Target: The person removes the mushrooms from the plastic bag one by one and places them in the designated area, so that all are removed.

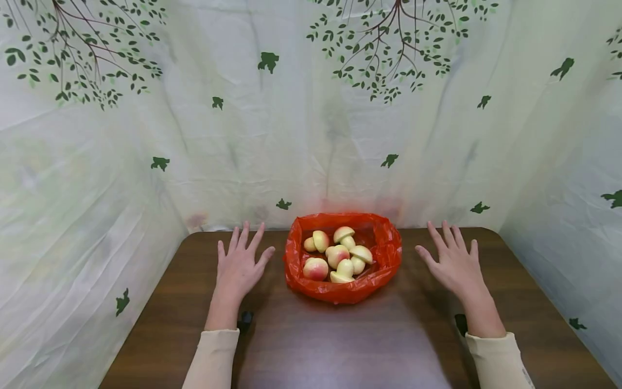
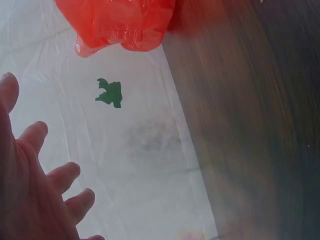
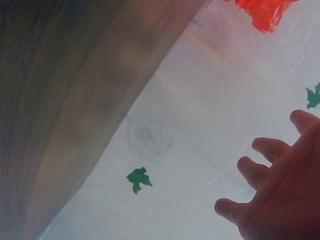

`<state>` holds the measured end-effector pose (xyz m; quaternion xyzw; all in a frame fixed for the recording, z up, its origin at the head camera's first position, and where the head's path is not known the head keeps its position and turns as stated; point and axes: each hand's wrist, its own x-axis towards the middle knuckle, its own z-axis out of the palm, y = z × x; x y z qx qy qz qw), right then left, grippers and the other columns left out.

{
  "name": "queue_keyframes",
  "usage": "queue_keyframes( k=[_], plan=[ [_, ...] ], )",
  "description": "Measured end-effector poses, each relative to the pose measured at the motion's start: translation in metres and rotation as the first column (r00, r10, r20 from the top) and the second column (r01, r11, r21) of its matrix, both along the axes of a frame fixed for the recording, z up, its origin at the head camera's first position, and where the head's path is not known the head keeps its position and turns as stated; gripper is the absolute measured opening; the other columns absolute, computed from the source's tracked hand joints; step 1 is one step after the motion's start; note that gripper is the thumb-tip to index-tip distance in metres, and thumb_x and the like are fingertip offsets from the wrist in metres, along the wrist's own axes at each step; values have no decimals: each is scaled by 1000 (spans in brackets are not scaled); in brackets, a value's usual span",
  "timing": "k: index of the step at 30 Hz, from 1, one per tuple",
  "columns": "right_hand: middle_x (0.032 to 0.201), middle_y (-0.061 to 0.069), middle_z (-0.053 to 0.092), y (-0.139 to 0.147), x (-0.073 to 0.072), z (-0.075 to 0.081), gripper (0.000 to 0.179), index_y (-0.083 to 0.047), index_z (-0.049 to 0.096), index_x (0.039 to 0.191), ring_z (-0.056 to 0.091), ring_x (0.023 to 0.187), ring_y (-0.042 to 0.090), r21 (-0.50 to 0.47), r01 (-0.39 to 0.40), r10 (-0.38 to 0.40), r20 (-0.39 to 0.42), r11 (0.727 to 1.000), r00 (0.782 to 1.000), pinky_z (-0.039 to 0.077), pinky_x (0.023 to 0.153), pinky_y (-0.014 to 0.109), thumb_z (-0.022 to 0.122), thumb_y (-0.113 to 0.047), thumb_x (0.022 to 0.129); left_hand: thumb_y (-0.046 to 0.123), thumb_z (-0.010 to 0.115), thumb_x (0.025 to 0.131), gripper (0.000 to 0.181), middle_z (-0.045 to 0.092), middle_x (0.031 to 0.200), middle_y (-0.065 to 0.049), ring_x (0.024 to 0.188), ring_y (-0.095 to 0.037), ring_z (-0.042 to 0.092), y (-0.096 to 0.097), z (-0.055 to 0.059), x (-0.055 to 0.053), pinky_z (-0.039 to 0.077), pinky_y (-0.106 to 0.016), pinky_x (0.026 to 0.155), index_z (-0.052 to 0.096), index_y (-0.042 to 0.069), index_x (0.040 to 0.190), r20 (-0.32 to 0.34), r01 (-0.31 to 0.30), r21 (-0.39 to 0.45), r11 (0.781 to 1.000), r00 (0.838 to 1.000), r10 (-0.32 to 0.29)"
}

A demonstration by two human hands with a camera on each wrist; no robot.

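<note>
A red plastic bag [image 1: 335, 293] stands on the table with its mouth spread wide and its edge rolled outward. Inside lie several cream mushroom-shaped pieces [image 1: 316, 269], some with pink-red blushed caps. To the bag's left, my left hand [image 1: 239, 270] is spread flat, palm down, with the thumb toward the bag but apart from it. My right hand [image 1: 457, 267] mirrors it on the other side, fingers straight and holding nothing. Both wrist views show bare, parted fingers, with part of the red bag [image 2: 120, 25] at the top edge.
The brown wooden table [image 1: 335, 346] reaches back to a pale curtain [image 1: 311, 135] printed with branches and green leaves. More curtain hangs along both sides. A small dark object [image 1: 245, 321] shows beside the left wrist, and another dark one [image 1: 460, 324] by the right.
</note>
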<state>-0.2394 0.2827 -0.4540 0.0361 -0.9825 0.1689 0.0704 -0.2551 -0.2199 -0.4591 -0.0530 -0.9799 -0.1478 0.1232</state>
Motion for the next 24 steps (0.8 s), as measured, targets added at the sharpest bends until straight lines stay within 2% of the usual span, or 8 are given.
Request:
queue_keyframes(
  k=[5,11,13,17,20,24],
  plan=[
    [177,23,11,-4,1,2,86,-27,12,172,9,162,51,1,-8,8,-34,1000,999,-3,119,83,37,-72,104,70,40,105,77,13,179,-15,166,-43,10,6,-1,1,4,-77,125,18,37,171,17,17,10,1000,1000,-18],
    [175,24,21,-12,0,8,83,-24,20,171,17,160,49,-6,-34,33,-105,999,994,3,120,82,41,-69,105,72,43,103,80,25,175,-18,160,-47,24,15,-1,1,12,-74,127,20,35,171,19,48,66,997,999,-50],
    [174,24,23,-16,0,8,82,-24,22,171,20,160,49,-11,-44,42,-139,999,989,6,121,80,43,-67,105,71,45,103,81,31,171,-21,156,-49,32,18,-1,1,18,-72,127,20,34,171,20,62,84,995,998,-64],
    [173,24,27,-24,-2,9,82,-25,22,171,23,159,48,-25,-68,61,-195,997,979,11,124,77,47,-65,105,71,45,103,81,42,162,-23,145,-51,45,24,-5,1,31,-68,124,15,39,171,45,74,107,991,996,-79],
    [172,24,29,-30,-4,10,82,-24,22,171,24,159,47,-36,-84,75,-220,996,973,13,125,75,48,-64,104,73,44,102,80,49,155,-23,138,-48,52,27,-9,0,37,-65,120,12,44,170,68,73,109,991,994,-81],
    [171,23,31,-38,-9,13,83,-24,24,170,27,158,47,-57,-107,91,-232,993,968,16,126,73,51,-64,103,73,44,102,80,60,139,-22,122,-43,60,30,-13,-2,47,-62,109,15,43,170,80,84,125,989,992,-94]
  ],
)
